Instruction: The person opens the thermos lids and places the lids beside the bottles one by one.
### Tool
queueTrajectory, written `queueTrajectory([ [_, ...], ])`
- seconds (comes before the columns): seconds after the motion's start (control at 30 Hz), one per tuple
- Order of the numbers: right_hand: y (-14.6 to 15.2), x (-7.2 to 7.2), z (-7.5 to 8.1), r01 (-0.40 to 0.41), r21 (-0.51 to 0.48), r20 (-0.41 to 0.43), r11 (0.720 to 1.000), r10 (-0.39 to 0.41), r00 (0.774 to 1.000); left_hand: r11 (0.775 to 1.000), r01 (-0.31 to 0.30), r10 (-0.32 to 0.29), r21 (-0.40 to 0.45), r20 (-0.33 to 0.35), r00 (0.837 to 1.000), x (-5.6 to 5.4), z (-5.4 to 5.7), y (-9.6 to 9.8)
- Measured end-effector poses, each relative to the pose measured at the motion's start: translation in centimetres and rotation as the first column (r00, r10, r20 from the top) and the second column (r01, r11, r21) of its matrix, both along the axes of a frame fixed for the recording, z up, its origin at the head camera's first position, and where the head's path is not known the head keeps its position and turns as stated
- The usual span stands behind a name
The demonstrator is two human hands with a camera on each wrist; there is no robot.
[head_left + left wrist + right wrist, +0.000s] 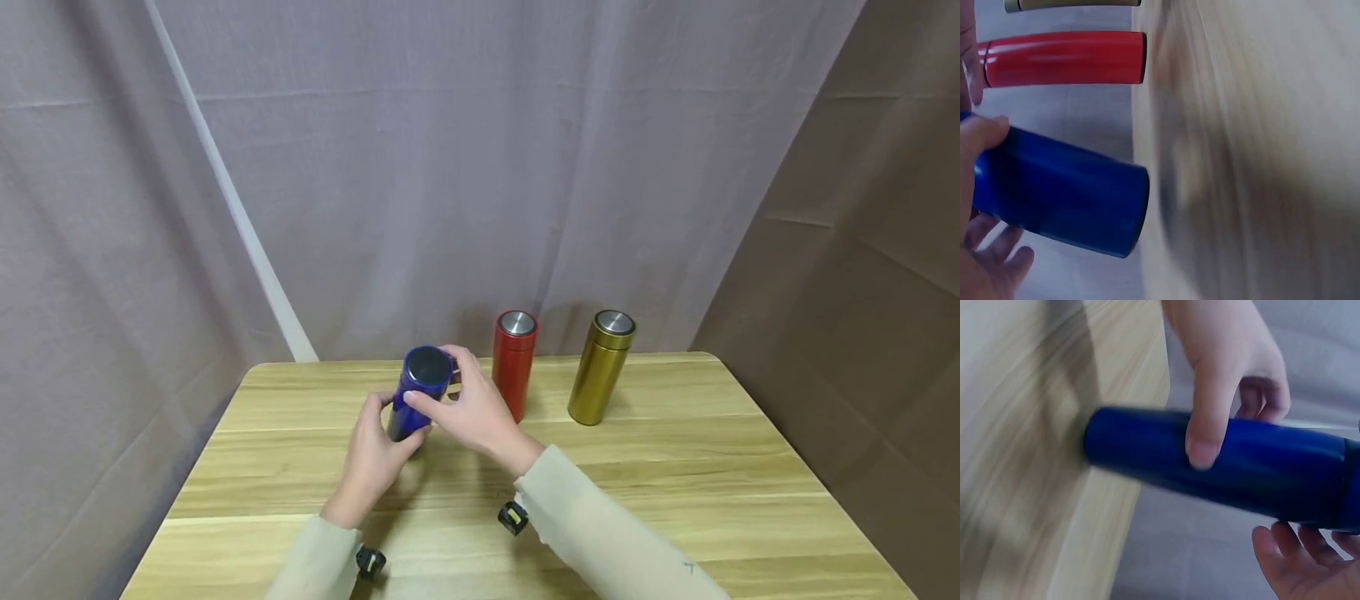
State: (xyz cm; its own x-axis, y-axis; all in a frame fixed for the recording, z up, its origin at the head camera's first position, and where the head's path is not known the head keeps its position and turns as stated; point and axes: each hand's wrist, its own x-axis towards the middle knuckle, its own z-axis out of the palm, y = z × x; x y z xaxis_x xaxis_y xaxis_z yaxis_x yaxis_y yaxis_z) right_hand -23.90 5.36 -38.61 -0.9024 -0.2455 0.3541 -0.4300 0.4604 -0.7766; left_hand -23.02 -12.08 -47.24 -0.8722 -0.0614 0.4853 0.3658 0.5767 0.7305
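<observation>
A shiny blue thermos (412, 419) with a dark round top is between both hands, tilted. My left hand (372, 457) grips its lower body, thumb on the near side; in the right wrist view that thumb lies across the blue thermos (1147, 447). Higher up, my right hand (483, 412) holds it near the lid, thumb in front and fingers behind. In the left wrist view the base of the blue thermos (1072, 190) shows, but I cannot tell whether it touches the table.
A red thermos (514, 371) stands upright just right of my right hand. Farther right is a gold thermos (598, 375), both with silver-topped lids. The wooden table (675, 467) ends at a grey curtain (450, 167) behind.
</observation>
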Motion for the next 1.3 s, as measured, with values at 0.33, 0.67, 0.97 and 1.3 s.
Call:
queueTrajectory([
  [0.33,3.3,1.5,0.7,0.013,0.027,-0.014,1.0,-0.012,1.0,0.957,0.09,-0.137,-0.277,-0.154,0.979,2.3,2.3,0.9],
  [0.67,5.7,3.2,0.7,-0.05,-0.159,0.059,0.986,0.06,0.996,0.919,0.088,-0.186,-0.383,-0.227,0.956,4.1,3.8,1.5],
  [0.97,6.2,3.7,0.6,-0.153,-0.134,0.023,0.979,0.157,0.987,0.931,0.25,-0.253,-0.264,0.023,0.967,4.9,3.7,1.6],
  [1.3,7.3,3.5,-0.8,-0.129,-0.062,0.062,0.99,0.133,0.989,0.908,0.118,-0.167,-0.403,-0.088,0.982,5.1,3.8,0.9],
])
